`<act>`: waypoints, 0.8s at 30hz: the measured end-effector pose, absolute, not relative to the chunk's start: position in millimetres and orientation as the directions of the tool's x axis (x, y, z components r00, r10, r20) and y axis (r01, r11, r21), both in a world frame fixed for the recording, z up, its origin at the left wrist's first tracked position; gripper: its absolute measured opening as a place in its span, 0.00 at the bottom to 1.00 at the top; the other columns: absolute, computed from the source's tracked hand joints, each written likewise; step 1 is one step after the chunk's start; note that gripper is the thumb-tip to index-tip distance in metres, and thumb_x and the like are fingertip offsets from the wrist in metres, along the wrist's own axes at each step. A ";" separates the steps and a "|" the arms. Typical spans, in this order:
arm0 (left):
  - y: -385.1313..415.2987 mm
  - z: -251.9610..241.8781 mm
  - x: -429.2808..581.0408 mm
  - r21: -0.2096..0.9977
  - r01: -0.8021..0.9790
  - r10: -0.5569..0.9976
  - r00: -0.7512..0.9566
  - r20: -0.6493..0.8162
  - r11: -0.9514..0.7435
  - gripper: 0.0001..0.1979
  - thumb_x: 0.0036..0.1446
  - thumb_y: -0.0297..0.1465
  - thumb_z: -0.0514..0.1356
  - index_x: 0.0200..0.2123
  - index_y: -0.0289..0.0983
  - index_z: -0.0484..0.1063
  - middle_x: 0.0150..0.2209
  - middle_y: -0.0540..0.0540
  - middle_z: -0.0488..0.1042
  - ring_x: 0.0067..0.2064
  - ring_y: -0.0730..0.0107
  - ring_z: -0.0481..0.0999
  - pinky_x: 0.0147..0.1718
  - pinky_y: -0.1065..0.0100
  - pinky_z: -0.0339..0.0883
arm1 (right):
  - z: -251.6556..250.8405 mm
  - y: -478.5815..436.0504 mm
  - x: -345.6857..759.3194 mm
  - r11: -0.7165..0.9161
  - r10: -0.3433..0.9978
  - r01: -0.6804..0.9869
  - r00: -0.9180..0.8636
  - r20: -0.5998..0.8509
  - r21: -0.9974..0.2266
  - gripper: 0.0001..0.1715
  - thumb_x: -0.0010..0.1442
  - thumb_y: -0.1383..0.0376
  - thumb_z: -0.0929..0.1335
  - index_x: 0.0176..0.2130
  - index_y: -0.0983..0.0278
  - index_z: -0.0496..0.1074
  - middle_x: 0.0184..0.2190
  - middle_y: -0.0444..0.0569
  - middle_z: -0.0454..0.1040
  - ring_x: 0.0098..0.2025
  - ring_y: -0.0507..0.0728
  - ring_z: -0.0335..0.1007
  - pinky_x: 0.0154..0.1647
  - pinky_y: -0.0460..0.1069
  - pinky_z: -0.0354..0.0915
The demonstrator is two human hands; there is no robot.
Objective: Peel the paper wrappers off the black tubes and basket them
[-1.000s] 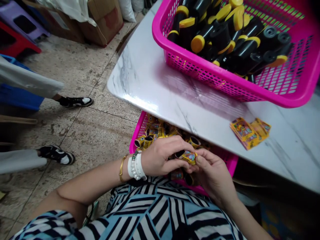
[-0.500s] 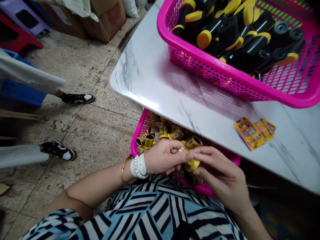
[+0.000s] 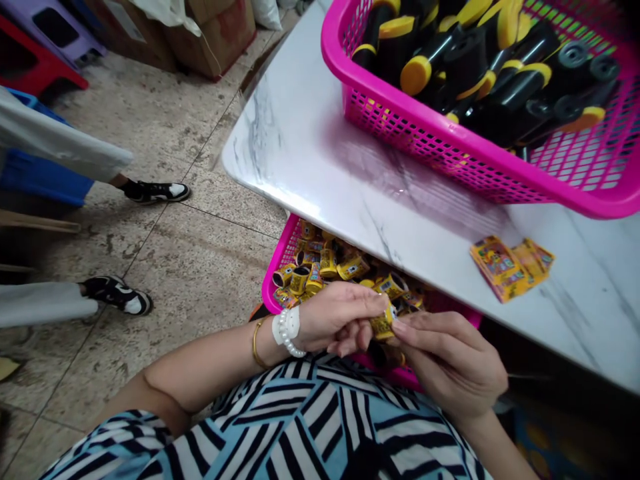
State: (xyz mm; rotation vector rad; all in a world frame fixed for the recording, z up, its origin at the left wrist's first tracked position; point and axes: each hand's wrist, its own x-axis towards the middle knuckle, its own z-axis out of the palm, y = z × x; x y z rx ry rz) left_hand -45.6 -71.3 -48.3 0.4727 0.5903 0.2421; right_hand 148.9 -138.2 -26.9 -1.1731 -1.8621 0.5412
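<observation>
Grasping a small yellow cup [image 3: 383,325] between thumb and curled fingers of the left hand [image 3: 337,317]; lying to the right of that grip, not clearly showing a long axis. Touching its right edge with fingertips of the right hand [image 3: 453,360], not revealing whether pinching. Hovering above a pink basket [image 3: 269,297] of similar cups [image 3: 353,267], just outside the table [image 3: 300,160].

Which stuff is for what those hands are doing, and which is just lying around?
Seems part of the job:
small yellow tub, held by the left hand, touched by the right hand
more yellow tubs, in the lower pink basket
probably the printed pieces

Seems just lying about:
purple stool
red stool
blue crate
cardboard box
</observation>
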 end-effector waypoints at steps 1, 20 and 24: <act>-71.0 -47.7 -46.0 0.491 -0.084 0.346 0.811 -0.472 0.867 0.28 0.48 0.55 0.68 0.31 0.37 0.67 0.15 0.56 0.70 0.10 0.81 0.60 0.06 0.81 0.48 | -27.5 -139.6 148.8 0.467 0.878 0.531 -0.186 0.440 -0.707 0.24 0.56 0.79 0.74 0.49 0.58 0.80 0.36 0.45 0.79 0.33 0.52 0.78 0.35 0.46 0.78; -34.9 -59.2 -82.5 0.844 0.524 0.952 0.188 -0.244 0.113 0.20 0.57 0.43 0.63 0.46 0.34 0.71 0.16 0.59 0.65 0.19 0.71 0.67 0.21 0.72 0.57 | -23.6 -85.1 230.7 0.046 0.808 0.992 0.032 0.589 -0.116 0.12 0.62 0.62 0.73 0.45 0.65 0.82 0.33 0.51 0.76 0.34 0.59 0.73 0.38 0.55 0.71; -25.8 -71.5 -86.9 0.838 0.503 0.946 0.111 -0.305 0.211 0.16 0.58 0.46 0.62 0.35 0.38 0.67 0.15 0.57 0.67 0.16 0.71 0.68 0.18 0.72 0.58 | -29.1 -72.6 239.2 0.086 0.811 0.986 0.012 0.585 -0.140 0.07 0.62 0.63 0.73 0.34 0.64 0.81 0.28 0.48 0.75 0.31 0.58 0.71 0.36 0.54 0.70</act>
